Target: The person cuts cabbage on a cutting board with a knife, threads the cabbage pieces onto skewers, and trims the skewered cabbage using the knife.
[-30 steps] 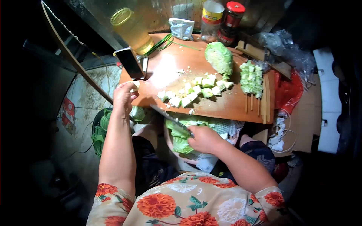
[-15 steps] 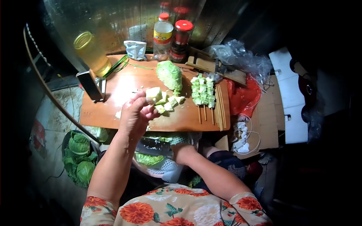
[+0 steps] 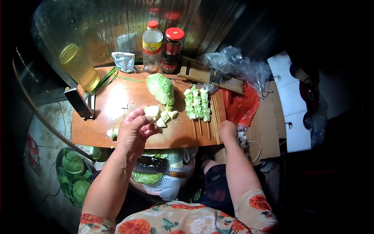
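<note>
My left hand [image 3: 134, 130] is closed in a pinch above the wooden board [image 3: 97, 134], with a pale cabbage piece [image 3: 152, 111] at its fingertips. More cut cabbage pieces [image 3: 165, 116] lie just beyond it. My right hand [image 3: 228, 131] is closed at the near ends of loose bamboo skewers [image 3: 214, 113] by the board's right edge; its fingertips are partly hidden. Left of these lie several skewers threaded with cabbage [image 3: 197, 103]. A part-cut cabbage [image 3: 160, 89] rests at mid-board. Below the board, a knife [image 3: 152, 165] lies across a basket [image 3: 183, 183] holding cabbage leaves.
A phone on a stand [image 3: 80, 103] and a jar of yellow liquid [image 3: 80, 68] stand at left. A clear bottle [image 3: 152, 46] and red-lidded jars [image 3: 173, 45] stand behind the board. A red plastic bag [image 3: 241, 103] lies at right. Whole cabbages [image 3: 74, 163] sit on the floor at left.
My right hand has let go of the knife over the basket and moved right and up to the loose skewers. My left hand still pinches the cabbage piece. The view has shifted.
</note>
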### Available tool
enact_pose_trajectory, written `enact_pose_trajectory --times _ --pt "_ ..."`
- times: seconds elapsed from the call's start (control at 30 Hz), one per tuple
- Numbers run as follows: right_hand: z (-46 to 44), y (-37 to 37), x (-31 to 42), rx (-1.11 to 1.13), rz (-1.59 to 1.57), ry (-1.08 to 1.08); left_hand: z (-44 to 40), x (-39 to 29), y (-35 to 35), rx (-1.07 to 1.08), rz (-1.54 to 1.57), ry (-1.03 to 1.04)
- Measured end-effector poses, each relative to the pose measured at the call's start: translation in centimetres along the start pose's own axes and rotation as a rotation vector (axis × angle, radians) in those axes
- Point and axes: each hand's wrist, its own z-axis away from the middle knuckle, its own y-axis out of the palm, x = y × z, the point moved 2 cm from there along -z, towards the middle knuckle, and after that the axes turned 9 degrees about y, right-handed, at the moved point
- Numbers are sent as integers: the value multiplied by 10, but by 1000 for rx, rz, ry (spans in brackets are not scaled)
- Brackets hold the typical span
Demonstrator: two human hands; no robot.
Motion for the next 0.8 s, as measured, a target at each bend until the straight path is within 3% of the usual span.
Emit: enact_pose_trajectory --times 0.13,0.27,0.37,0.6,0.67,0.7,0.8 --pt "-12 15 4 -2 110 0 -2 2 1 10 -17 -27" --pt "-7 4 3 137 16 70 0 0 2 65 -44 -16" --pt "-14 15 0 101 31 20 1 0 1 48 -71 -14" --pt "18 -32 21 52 -127 -65 0 7 -5 9 -66 -11" --pt "24 -54 38 48 -497 -125 -3 2 -8 -8 -24 -21" --pt "28 -58 47 77 -637 -266 -4 1 -11 -22 -6 -21" --pt "104 -102 90 549 -1027 -385 -8 -2 -13 -82 52 21"
